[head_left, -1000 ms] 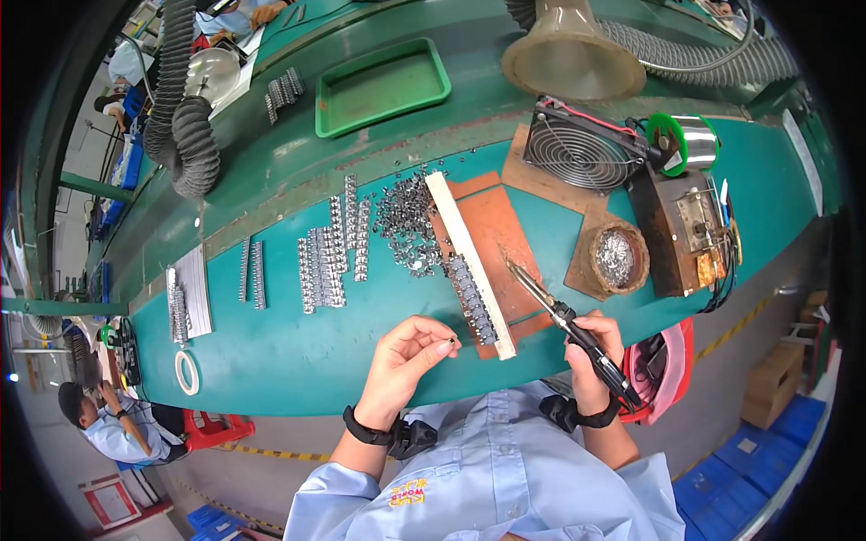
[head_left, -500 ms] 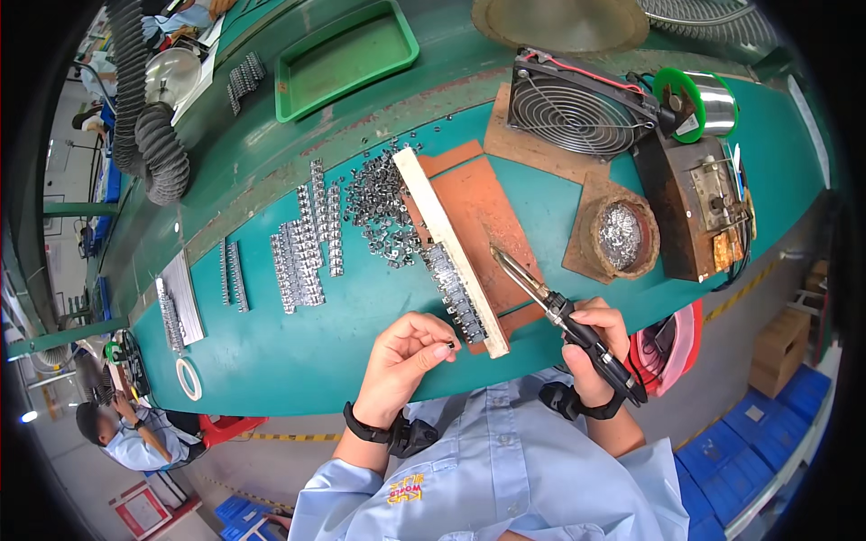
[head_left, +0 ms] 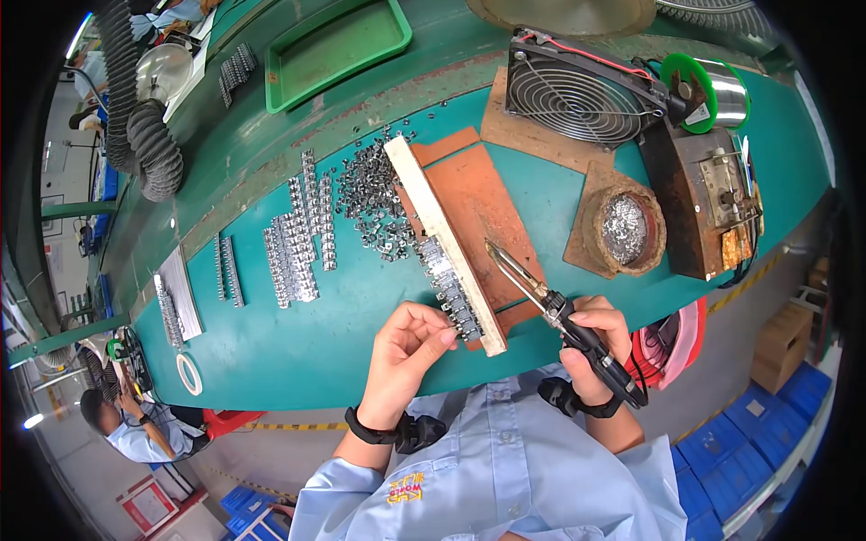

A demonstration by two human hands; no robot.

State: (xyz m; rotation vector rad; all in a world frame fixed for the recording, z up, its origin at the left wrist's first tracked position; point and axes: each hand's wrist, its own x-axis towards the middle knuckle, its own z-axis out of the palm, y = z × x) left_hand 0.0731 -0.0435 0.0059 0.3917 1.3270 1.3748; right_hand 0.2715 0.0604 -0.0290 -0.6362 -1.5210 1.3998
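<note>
My right hand [head_left: 595, 347] is wrapped round the black handle of a soldering iron [head_left: 570, 323]. The iron's metal tip points up and left over a reddish-brown board [head_left: 492, 212]. On the board's left side lies a pale wooden strip [head_left: 437, 230], and a row of small metal-and-dark components [head_left: 448, 287] is lined up along it. My left hand [head_left: 401, 352] is closed in a pinch at the near end of this row. Its fingertips mostly hide the small dark part between them. Left of the strip spreads a heap of loose small metal parts [head_left: 374, 203].
Several rows of components [head_left: 293, 252] and a tape ring [head_left: 188, 373] lie leftward. On the right are a fan [head_left: 577, 95], a solder spool [head_left: 717, 95], a round pot of silvery scraps [head_left: 631, 225] and a boxy unit [head_left: 686, 194]. A green tray [head_left: 338, 54] stands at the back.
My left hand has moved slightly up, bringing the small dark part against the near end of the component row. The soldering iron stays almost where it was. The view has shifted a little.
</note>
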